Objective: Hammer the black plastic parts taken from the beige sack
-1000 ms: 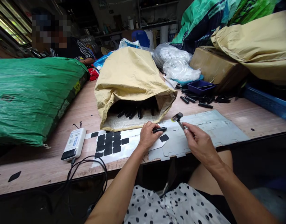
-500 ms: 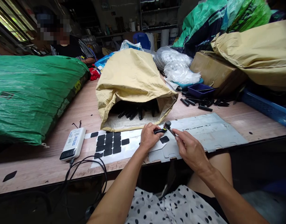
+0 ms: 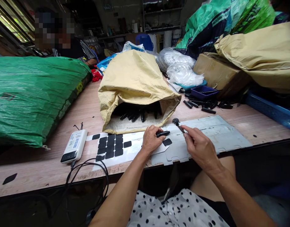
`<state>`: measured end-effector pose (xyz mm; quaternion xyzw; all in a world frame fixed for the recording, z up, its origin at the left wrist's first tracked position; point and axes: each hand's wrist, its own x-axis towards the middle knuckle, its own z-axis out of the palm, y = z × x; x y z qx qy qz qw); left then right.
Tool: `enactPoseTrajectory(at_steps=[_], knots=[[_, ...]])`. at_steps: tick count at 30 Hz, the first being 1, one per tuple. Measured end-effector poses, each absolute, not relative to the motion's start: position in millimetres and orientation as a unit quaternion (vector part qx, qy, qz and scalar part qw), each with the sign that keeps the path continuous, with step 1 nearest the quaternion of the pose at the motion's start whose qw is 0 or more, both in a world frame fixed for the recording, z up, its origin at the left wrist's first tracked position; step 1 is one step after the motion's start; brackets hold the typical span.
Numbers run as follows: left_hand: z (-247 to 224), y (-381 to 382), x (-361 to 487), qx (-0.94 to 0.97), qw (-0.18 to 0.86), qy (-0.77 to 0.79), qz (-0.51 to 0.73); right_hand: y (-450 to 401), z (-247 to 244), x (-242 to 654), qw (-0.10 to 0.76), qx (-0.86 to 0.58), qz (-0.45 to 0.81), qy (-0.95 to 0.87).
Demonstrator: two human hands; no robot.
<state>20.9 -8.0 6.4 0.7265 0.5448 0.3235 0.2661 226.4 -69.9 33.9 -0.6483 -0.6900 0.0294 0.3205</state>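
Observation:
My left hand [image 3: 151, 138] is closed on a slim black tube-shaped piece [image 3: 164, 133], which lies nearly level over the grey board [image 3: 197, 138]. My right hand [image 3: 199, 148] grips a thin dark rod with a round black head [image 3: 176, 121], its head raised above and to the right of the tube. A loose black square patch [image 3: 167, 142] sits between my hands. Left of my left hand, a white sheet [image 3: 133, 154] carries rows of black rounded-square patches [image 3: 110, 145].
Just ahead, an open tan sack [image 3: 133, 75] holds several black tubes. More black tubes [image 3: 208, 110] lie at right beside a purple tray [image 3: 204, 92]. A white power bank [image 3: 74, 146] with cables and a green sack [image 3: 33, 97] are at left. Someone sits behind.
My right hand has moved right, lifting the rod's round head up and away from the black tube. My left hand stays in place with the tube.

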Motion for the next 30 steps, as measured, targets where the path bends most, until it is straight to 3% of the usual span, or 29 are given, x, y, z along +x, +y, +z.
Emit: enactPoseTrajectory(at_steps=[8,14,23,27,30], knots=[[8.8,-8.2,18.8,0.731,0.272,0.539,0.319,-33.5,0.9,260.6,0.199,-0.719,-0.109,-0.657],[11.4,-8.1,18.0,0.747,0.250,0.544,0.288,-33.3,-6.6,250.8,0.182,-0.710,-0.178,-0.656],[8.0,-4.7,17.7,0.741,0.265,0.539,0.299,-34.6,-4.0,249.1,0.182,-0.713,-0.168,-0.656],[33.4,-26.1,12.2,0.705,0.334,0.508,0.366,-35.0,-1.7,247.7,0.177,-0.716,-0.159,-0.656],[59.5,-68.2,4.6,0.692,0.497,0.419,0.315,-35.2,-1.5,247.4,0.173,-0.718,-0.157,-0.656]])
